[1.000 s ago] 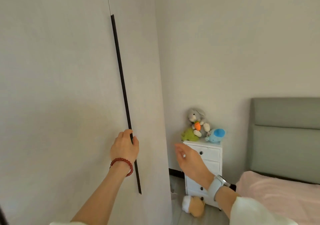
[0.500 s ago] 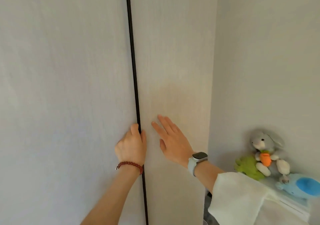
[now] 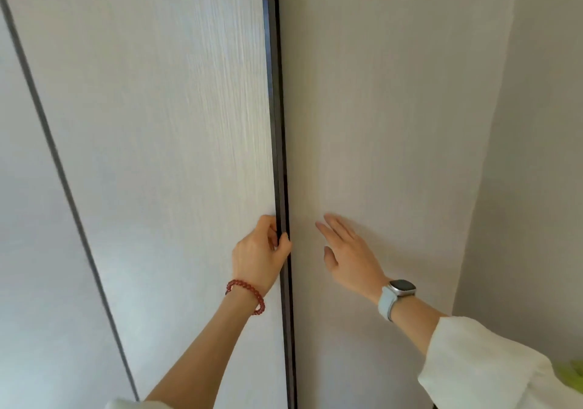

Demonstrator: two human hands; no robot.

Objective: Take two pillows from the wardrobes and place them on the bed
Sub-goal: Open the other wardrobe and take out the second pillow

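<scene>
Evidently opening step: left hand (image 3: 260, 251) hooks curled fingers around the dark handle strip (image 3: 277, 124) on the wardrobe door (image 3: 164, 156), likely to pull. Right hand (image 3: 347, 252) spread, empty, by the neighbouring panel (image 3: 378, 109), perhaps bracing. Pillows unseen, presumably inside.

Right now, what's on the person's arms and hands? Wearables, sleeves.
Left hand: bare, with a red bead bracelet at the wrist; the forearm is bare up to a bit of white sleeve at the frame's bottom edge. Right hand: bare, smartwatch with dark square face and pale band; loose white sleeve past it.
</scene>
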